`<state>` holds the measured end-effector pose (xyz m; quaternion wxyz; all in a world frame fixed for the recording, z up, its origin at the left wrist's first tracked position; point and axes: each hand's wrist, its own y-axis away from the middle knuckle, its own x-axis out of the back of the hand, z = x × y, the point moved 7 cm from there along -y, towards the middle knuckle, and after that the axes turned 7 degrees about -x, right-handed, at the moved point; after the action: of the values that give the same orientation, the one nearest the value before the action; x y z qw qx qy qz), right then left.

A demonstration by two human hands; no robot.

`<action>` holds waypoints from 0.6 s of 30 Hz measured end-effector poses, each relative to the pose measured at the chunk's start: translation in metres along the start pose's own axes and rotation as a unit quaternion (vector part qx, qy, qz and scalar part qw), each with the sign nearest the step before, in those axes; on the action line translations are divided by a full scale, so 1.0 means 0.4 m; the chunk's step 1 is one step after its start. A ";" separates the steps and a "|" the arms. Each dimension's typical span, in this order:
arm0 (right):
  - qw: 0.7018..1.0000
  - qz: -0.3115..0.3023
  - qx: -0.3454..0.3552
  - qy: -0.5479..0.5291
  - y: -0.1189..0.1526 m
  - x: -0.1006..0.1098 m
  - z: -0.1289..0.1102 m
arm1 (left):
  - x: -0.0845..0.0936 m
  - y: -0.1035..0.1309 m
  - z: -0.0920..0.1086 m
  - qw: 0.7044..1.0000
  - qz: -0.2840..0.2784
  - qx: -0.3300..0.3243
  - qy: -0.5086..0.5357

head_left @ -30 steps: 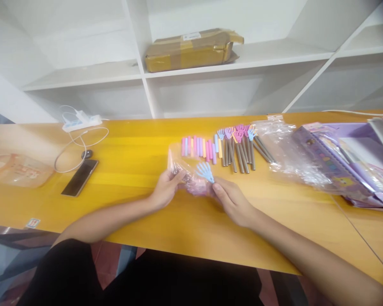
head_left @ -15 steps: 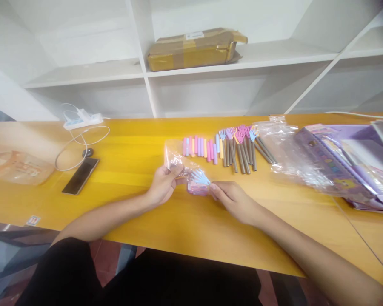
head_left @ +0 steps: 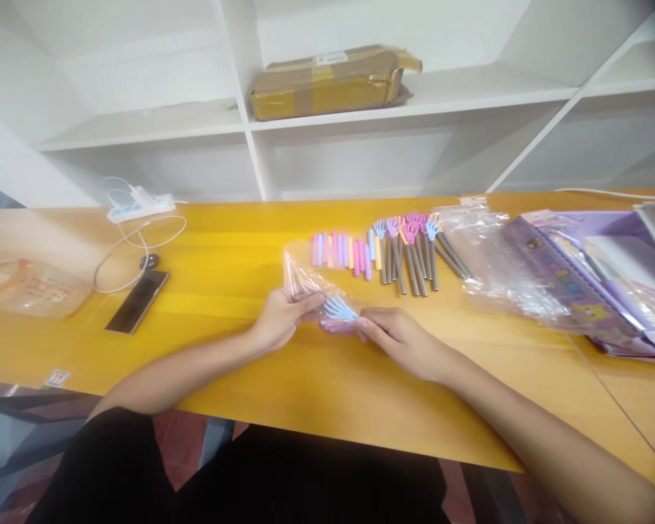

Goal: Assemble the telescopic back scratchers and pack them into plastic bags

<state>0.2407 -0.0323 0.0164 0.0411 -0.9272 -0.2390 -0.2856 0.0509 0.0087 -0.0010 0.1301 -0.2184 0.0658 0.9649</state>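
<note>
My left hand pinches a clear plastic bag between thumb and fingers over the table. A light blue, hand-shaped back scratcher head points left at the bag's mouth; whether it is inside the film I cannot tell. My right hand is closed around the scratcher just behind its head, hiding the handle. Beneath the blue head lies something pink and glossy, partly covered. Just beyond, several back scratchers with metal handles and coloured heads lie grouped beside a row of pastel tubes.
More clear bags are heaped at the right, against a purple box with packets in it. On the left are a phone, a white power strip and an orange-tinted bag. A taped carton sits on the shelf.
My left thumb and the bag have shifted slightly right, closer to the blue scratcher head. The pink item below is now more covered. My right hand has hardly moved.
</note>
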 end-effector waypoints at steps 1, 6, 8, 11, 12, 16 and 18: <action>1.000 -0.003 0.000 -0.004 0.000 -0.001 0.000 | 0.002 0.002 -0.004 1.000 -0.001 0.002 -0.002; 0.999 -0.022 0.008 -0.044 -0.004 -0.004 -0.002 | -0.004 0.007 -0.007 1.000 -0.027 0.010 -0.013; 0.998 -0.020 0.010 -0.055 -0.006 -0.002 0.000 | -0.013 0.009 -0.005 0.999 -0.044 0.014 -0.020; 0.997 -0.002 -0.009 -0.075 -0.009 0.002 0.012 | -0.027 0.016 -0.010 0.997 -0.073 0.017 -0.032; 0.997 0.005 -0.020 -0.080 -0.008 0.002 0.017 | -0.031 0.020 -0.015 0.996 -0.081 0.016 -0.035; 0.995 0.022 -0.059 -0.077 -0.003 -0.011 0.025 | -0.036 0.039 -0.045 0.995 -0.091 0.023 -0.039; 0.993 0.024 -0.073 -0.085 0.001 -0.021 0.017 | -0.037 0.050 -0.063 0.995 -0.089 0.032 -0.038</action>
<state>0.2383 -0.0348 0.0062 -0.0401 -0.9541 -0.1975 -0.2215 0.0684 -0.0183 -0.0156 0.2252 -0.1821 0.0720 0.9544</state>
